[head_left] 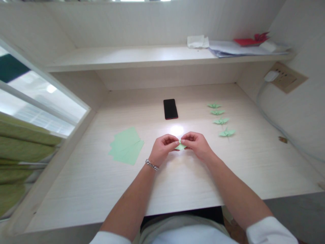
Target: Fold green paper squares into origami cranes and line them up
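Note:
Between my two hands is a small folded piece of green paper (pixel 180 146), partly hidden by the fingers. My left hand (pixel 165 146), with a chain bracelet at the wrist, pinches its left side between thumb and fingers. On the other side my right hand (pixel 197 144) grips the right part of the paper the same way. Both hands are close together just above the desk. Several green paper cranes (pixel 221 121) stand in a column to the right. A fanned stack of green paper sheets (pixel 125 145) lies left of my left hand.
Beyond my hands a black phone (pixel 170 109) lies on the desk (pixel 122 105). A shelf (pixel 132 56) crosses the back, bearing papers (pixel 233 48), a white tissue pack (pixel 198 42) and a red item (pixel 250 41). On the right wall, a cable runs from a socket (pixel 286 77).

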A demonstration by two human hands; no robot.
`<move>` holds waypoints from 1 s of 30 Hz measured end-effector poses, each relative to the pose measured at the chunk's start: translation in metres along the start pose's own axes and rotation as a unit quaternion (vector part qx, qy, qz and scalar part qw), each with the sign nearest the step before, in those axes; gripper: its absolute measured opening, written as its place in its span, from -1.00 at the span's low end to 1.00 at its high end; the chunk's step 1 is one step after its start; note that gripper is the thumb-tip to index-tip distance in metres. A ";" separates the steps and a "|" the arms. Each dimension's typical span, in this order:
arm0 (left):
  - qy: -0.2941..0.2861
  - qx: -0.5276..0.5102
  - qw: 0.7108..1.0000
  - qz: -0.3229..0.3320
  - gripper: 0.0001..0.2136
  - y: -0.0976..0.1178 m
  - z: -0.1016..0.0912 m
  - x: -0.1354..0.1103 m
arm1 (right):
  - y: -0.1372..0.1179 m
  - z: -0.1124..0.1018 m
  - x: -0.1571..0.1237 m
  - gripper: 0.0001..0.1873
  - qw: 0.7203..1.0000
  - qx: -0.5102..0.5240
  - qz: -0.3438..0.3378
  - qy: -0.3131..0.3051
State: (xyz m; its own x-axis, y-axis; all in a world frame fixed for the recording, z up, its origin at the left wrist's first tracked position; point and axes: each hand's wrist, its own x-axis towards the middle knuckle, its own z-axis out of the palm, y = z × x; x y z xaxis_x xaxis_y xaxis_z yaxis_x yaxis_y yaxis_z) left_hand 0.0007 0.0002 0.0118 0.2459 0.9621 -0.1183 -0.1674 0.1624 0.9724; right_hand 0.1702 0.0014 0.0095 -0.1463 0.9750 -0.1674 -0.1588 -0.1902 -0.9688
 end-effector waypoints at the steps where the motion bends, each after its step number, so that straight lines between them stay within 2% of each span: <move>1: 0.004 -0.002 1.000 -0.002 -0.77 -0.001 0.000 0.000 | 0.000 0.000 0.000 -0.72 1.000 -0.004 -0.004 0.001; 24: 0.044 -0.002 0.999 0.000 -0.72 -0.003 0.003 0.002 | 0.006 -0.001 0.004 -0.77 0.998 -0.030 -0.048 -0.001; 30: 0.052 -0.009 0.999 0.002 -0.72 -0.002 0.004 0.002 | 0.007 0.000 0.004 -0.76 0.999 -0.016 -0.035 0.002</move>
State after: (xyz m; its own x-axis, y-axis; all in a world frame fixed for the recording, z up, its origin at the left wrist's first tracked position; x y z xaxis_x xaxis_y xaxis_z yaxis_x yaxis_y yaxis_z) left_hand 0.0050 0.0005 0.0104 0.1455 0.9799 -0.1361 -0.1845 0.1620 0.9694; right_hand 0.1688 0.0038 0.0026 -0.1313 0.9863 -0.1000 -0.1365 -0.1179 -0.9836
